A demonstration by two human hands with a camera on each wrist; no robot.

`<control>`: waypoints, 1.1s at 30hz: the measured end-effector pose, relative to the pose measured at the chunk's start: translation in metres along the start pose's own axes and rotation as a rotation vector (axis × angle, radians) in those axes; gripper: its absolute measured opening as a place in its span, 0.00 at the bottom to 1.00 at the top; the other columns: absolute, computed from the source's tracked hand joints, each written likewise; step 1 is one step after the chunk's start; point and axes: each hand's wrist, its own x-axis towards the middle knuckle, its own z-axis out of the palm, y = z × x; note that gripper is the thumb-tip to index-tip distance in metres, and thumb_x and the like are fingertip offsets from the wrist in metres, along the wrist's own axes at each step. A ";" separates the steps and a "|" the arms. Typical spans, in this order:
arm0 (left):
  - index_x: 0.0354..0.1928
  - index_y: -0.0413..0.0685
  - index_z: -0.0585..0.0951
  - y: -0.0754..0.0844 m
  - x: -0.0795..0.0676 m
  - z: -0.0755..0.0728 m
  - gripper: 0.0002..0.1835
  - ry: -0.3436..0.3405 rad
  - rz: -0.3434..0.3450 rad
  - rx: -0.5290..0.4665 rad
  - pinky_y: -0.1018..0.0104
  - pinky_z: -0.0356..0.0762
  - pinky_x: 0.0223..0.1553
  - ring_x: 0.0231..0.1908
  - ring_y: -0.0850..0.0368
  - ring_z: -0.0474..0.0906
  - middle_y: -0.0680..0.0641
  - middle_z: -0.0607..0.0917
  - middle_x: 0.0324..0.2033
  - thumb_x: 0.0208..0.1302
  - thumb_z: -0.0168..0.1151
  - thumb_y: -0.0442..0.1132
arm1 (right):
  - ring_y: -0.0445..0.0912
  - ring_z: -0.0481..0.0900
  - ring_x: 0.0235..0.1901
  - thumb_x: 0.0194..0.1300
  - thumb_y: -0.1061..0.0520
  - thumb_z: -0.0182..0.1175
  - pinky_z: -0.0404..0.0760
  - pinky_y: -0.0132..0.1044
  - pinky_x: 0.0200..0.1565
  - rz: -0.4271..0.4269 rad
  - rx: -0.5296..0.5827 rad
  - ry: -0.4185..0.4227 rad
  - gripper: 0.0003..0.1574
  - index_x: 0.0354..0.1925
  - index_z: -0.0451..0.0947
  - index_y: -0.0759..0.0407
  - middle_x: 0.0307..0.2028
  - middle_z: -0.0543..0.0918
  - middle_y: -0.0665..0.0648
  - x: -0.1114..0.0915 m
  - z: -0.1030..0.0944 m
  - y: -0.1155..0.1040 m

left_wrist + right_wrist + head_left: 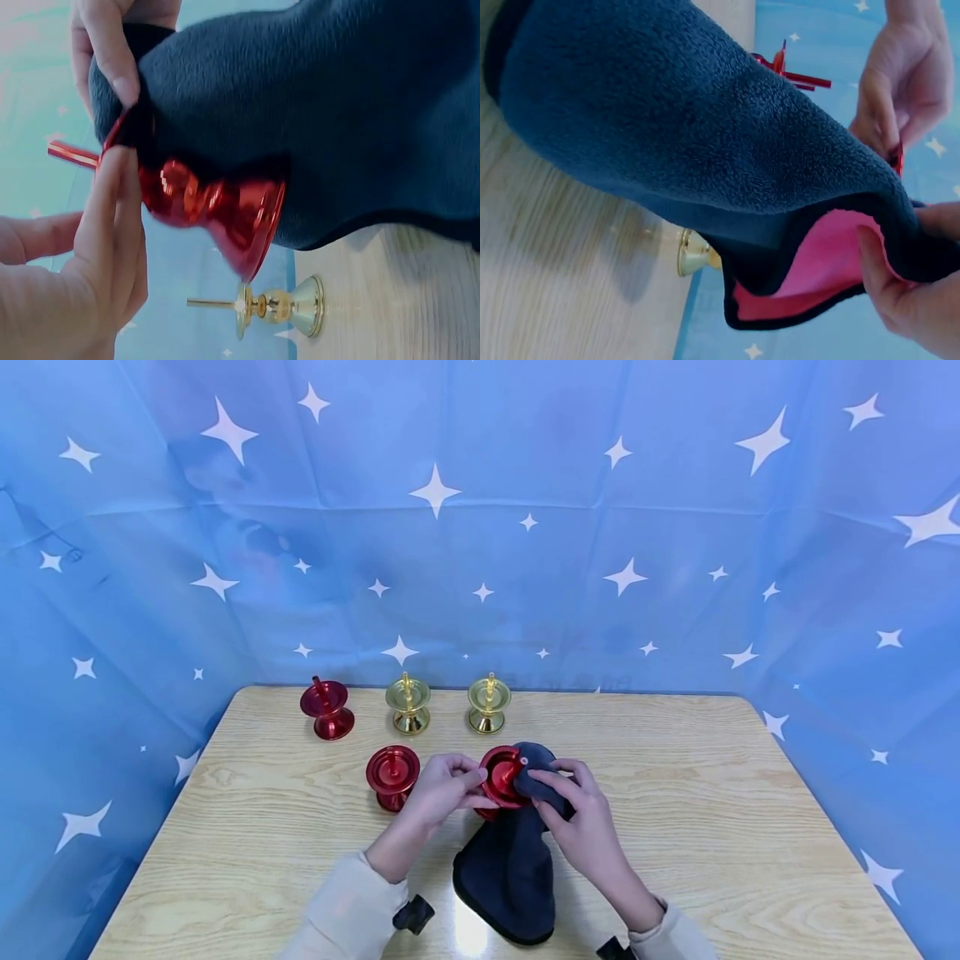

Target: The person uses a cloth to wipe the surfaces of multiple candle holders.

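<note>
My left hand (448,789) pinches the dish rim of a red metal candle holder (214,199) that has a flared base and a thin spike. The holder is tilted, its spike (514,770) leaning to the right. Between the fingers of my right hand (583,814) is a dark blue-grey cloth (517,868), bunched against the rim of that holder. In the right wrist view the cloth's pink underside (829,251) and black edging show, with the thumb on the pink side. The rest of the cloth drapes down toward the table front.
Beside my left wrist stands a second red candle holder (392,770). In the back row are another red holder (327,706) and two gold ones, the left (409,706) and the right (488,703). They stand on a light wooden table (712,827) backed by a starry blue curtain (525,460).
</note>
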 end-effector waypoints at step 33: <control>0.37 0.22 0.72 -0.003 -0.004 0.000 0.06 -0.296 0.012 0.115 0.62 0.82 0.32 0.20 0.58 0.80 0.47 0.75 0.21 0.62 0.51 0.23 | 0.54 0.77 0.42 0.36 0.84 0.60 0.81 0.44 0.35 -0.206 -0.004 -0.082 0.28 0.34 0.83 0.60 0.44 0.76 0.62 0.008 -0.008 0.014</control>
